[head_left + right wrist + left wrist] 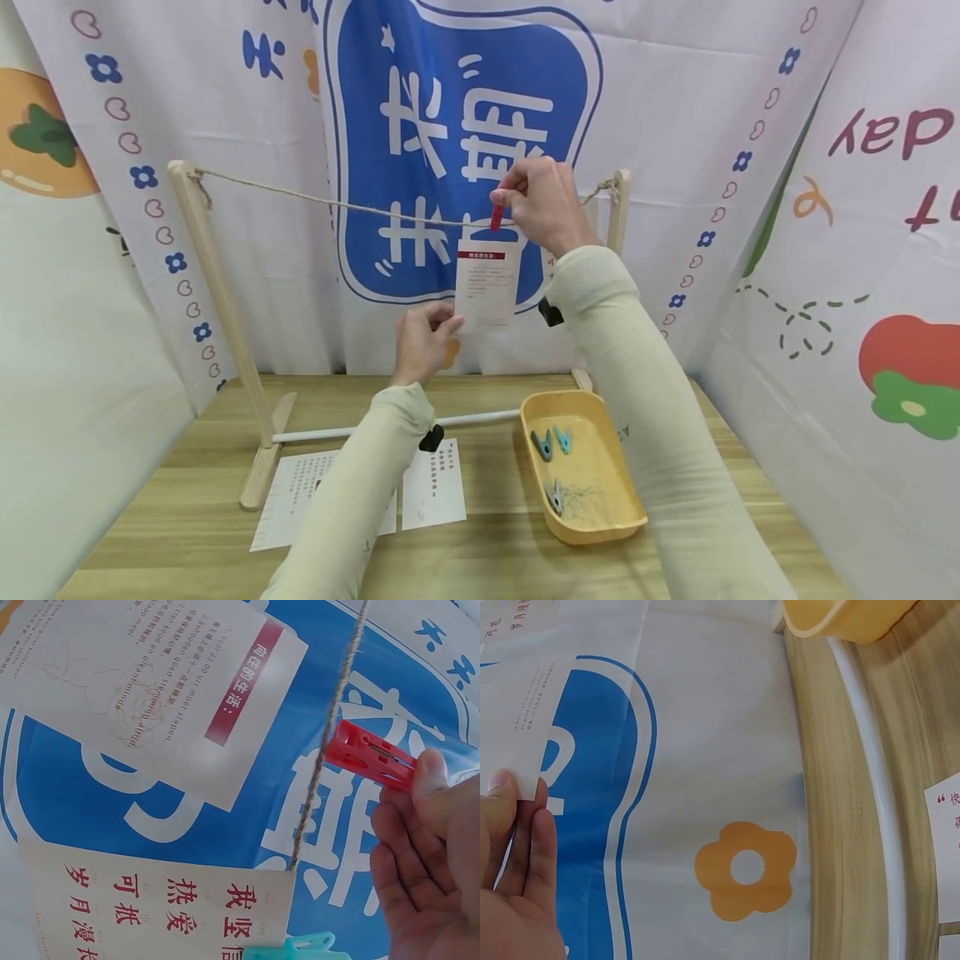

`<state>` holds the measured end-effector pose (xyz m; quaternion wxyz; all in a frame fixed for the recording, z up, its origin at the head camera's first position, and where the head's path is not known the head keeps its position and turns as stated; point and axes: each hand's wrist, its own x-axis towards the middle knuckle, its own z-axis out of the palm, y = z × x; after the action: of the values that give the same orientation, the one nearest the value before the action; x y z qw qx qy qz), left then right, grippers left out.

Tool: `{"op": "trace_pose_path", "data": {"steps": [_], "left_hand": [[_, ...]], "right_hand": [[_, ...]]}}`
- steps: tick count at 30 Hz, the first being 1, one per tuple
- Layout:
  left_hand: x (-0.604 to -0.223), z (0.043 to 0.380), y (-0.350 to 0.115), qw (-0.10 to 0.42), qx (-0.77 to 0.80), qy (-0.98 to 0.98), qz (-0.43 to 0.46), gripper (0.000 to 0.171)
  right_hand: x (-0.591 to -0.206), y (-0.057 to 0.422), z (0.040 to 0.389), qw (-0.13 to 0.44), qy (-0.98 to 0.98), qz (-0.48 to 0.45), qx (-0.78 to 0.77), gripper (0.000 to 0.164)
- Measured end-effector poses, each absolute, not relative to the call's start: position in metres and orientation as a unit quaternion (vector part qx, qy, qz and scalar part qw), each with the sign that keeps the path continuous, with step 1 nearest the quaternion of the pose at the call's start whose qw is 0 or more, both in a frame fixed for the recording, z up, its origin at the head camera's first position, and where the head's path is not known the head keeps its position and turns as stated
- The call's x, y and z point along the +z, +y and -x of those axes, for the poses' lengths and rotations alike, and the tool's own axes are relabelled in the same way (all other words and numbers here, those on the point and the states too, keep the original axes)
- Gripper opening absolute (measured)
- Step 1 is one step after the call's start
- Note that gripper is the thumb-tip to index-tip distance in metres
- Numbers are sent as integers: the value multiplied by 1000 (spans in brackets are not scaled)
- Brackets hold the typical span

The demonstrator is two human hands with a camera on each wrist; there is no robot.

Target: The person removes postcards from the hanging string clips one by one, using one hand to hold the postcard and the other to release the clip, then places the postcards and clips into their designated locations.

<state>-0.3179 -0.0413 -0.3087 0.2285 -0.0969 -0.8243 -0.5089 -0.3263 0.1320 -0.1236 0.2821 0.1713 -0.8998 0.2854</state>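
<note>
My right hand (546, 204) pinches a red clothespin (371, 756) from above, and the pin's tip overlaps the twine (330, 202) in the right wrist view. Below the twine, a printed white card (486, 287) with a red heading bar is held at its lower left edge between the thumb and fingers of my left hand (425, 340). The card's top edge sits slightly apart from the twine. A second card (157, 907) with red characters hangs by the twine at a turquoise clothespin (300, 949); my right hand and sleeve mostly hide it in the head view.
The twine runs between two wooden posts (221, 300) joined low by a white rod (480, 419). A yellow basin (600, 467) holds several clothespins (542, 444). Printed sheets (435, 492) lie on the wooden table (495, 558), partly under my left sleeve. A patterned curtain (277, 333) stands behind.
</note>
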Motion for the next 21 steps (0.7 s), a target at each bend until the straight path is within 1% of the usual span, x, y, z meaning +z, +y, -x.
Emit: {"op": "trace_pose_path", "data": {"steps": [13, 21], "left_hand": [[-312, 317, -46, 230, -504, -827, 95, 10], [-316, 315, -51, 207, -512, -829, 89, 8]], "right_hand": [[-120, 138, 323, 287, -894, -186, 289, 15], [-120, 144, 317, 265, -904, -180, 282, 16]]}}
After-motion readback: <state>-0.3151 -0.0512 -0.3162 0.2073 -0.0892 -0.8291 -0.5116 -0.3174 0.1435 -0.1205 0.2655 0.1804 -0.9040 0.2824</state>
